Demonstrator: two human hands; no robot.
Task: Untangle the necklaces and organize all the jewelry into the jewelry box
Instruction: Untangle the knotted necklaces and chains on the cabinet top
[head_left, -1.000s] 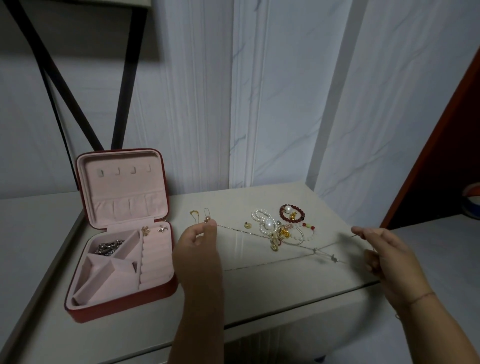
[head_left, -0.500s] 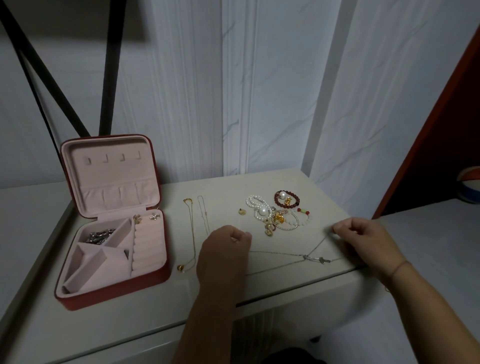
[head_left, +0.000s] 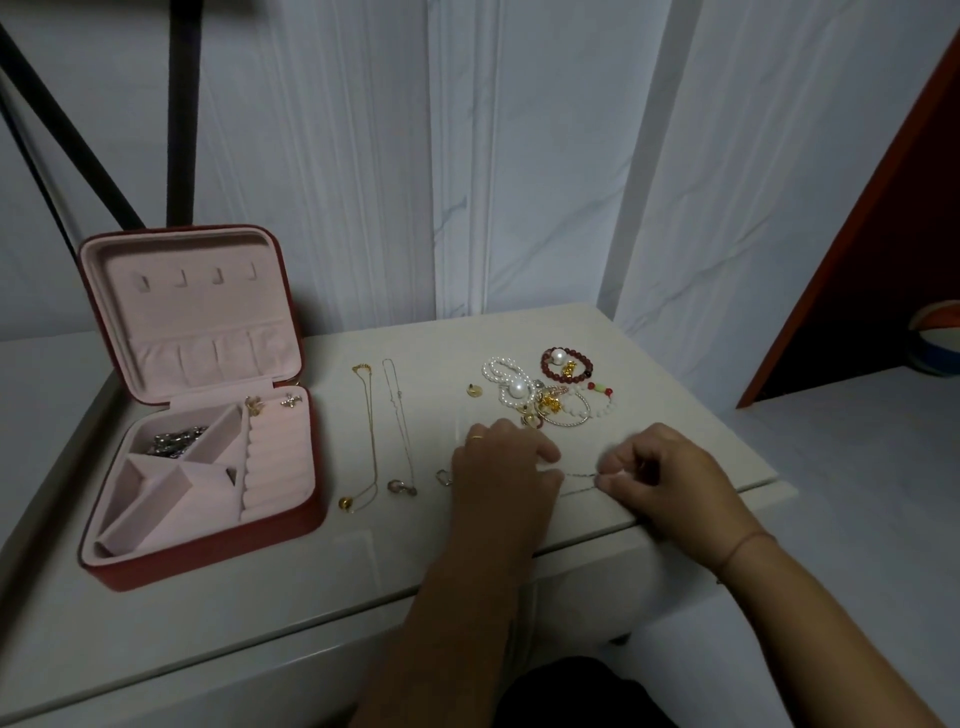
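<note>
The fingertips (head_left: 605, 484) of the right hand (head_left: 670, 473) are pinching one end of a thin silver chain (head_left: 577, 476), the other fingers curling in above it. The chain is stretching a short way toward 9 o'clock, just above the table (head_left: 675, 415), to the left hand (head_left: 501, 467), whose curled fingers and thumb are gripping its other end; a gold ring (head_left: 475, 439) is showing on one finger. A small silver pendant (head_left: 442, 477) is lying just beside the left hand at its 9 o'clock. Farther out in that direction, a thin necklace with a pinkish pendant (head_left: 400, 415) and a gold necklace (head_left: 369, 436) are lying straightened side by side, apart from each other and running from 12 to 6 o'clock. At 12 o'clock from the hands a heap of jewelry is sitting: a pearl bracelet (head_left: 506, 382), a dark red bead bracelet (head_left: 566, 364), a white bead bracelet (head_left: 592, 408) and a small gold disc (head_left: 474, 391) just left of the heap. Well out at 9 o'clock the red jewelry box (head_left: 208, 540) is standing open, its lid upright, with silver pieces (head_left: 174, 441) lying in its rear left compartment and two earrings (head_left: 254, 405) sitting at the far end of the ring rolls.
</note>
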